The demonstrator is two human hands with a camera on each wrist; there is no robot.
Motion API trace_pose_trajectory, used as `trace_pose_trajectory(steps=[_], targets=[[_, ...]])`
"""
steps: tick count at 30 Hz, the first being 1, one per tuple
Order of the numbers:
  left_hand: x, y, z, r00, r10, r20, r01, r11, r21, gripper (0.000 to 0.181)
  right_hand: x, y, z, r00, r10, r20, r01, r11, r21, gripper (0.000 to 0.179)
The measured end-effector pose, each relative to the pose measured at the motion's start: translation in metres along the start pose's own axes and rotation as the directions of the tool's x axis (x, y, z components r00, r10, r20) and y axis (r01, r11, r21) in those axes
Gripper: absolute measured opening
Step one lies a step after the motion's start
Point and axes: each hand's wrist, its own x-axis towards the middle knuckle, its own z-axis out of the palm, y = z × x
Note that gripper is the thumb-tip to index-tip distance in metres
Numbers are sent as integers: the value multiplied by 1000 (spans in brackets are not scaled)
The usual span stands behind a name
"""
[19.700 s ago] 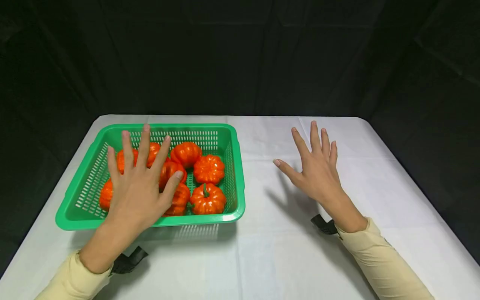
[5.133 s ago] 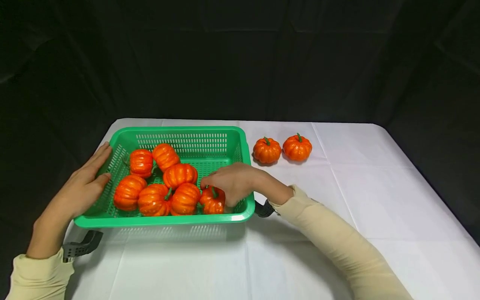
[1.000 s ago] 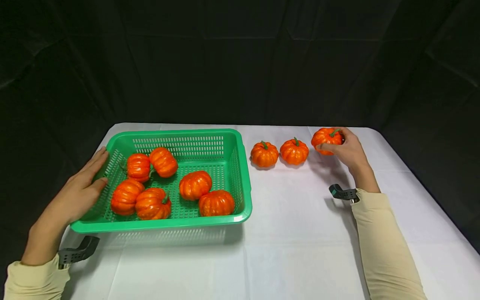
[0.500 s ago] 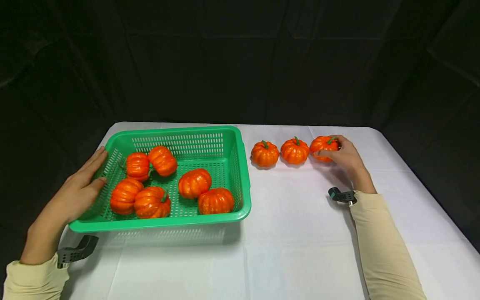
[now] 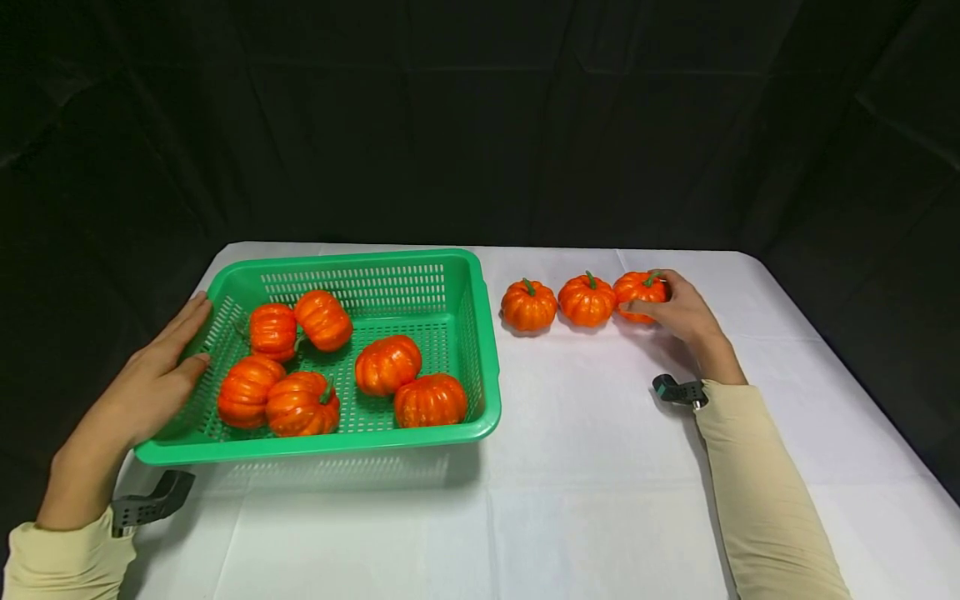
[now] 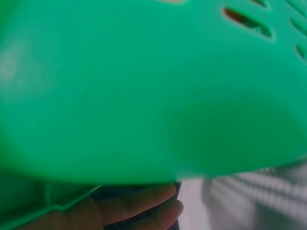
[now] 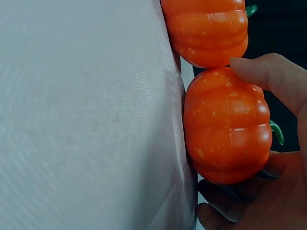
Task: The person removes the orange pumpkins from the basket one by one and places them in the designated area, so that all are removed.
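My right hand (image 5: 681, 312) has its thumb and fingers curled round a glossy, ribbed orange pumpkin (image 5: 637, 287) with a green stem, plastic by the look of it. It sits on the white-cloth-covered bench (image 5: 585, 500), near the far edge and towards the far right corner. It is at the right end of a short row, just beside the matching middle pumpkin (image 5: 587, 302); in the right wrist view the two seem to touch. The left-end pumpkin (image 5: 528, 307) stands just beyond the right rim of the green perforated plastic basket (image 5: 337, 447).

My left hand (image 5: 150, 387) lies with its fingers straight along the basket's left side; I cannot tell how hard it presses. Six more orange pumpkins (image 5: 387, 367) are inside: two towards the back left corner, two at the front left, two nearer the front right corner.

I judge the step in hand to be the placing of this third pumpkin, with only the letting go left. The next move calls for easing thumb and fingers apart and lifting clear, without knocking the middle one.
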Motion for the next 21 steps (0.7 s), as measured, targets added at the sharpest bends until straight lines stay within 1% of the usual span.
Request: trace_pose_trajectory(steps=[3,6,8,11,12,16,19,21], targets=[[0,0,0,1000,-1,2,1,1000,0,62,-1,-1,0,1000,4,17,-4,1000,-2,96],[0,1,0,1000,-6,4,6,1000,1,62,-2,-4,-1,1000,6,6,-6,1000,1,97],[0,2,0,1000,-8,2,8,1000,2,62,-4,-8,-3,1000,2,-27,-2,1000,-3,95],[-1,2,1,1000,-7,-3,7,1000,4,62,-7,-15,-5,995,-6,-105,5,1000,-3,91],[-1,2,1,1000,-5,-4,5,1000,4,62,-8,-18,-5,991,-11,-132,10,1000,-9,90],[-1,3,1,1000,1,-7,-1,1000,2,62,-11,-34,-2,972,-71,-223,68,997,-20,85],[-1,2,1,1000,2,-8,-2,1000,0,63,-15,-49,5,954,-108,-281,105,994,-24,82],[-1,2,1,1000,3,-10,-3,1000,-3,63,-18,-59,12,937,-141,-320,139,990,-30,79]])
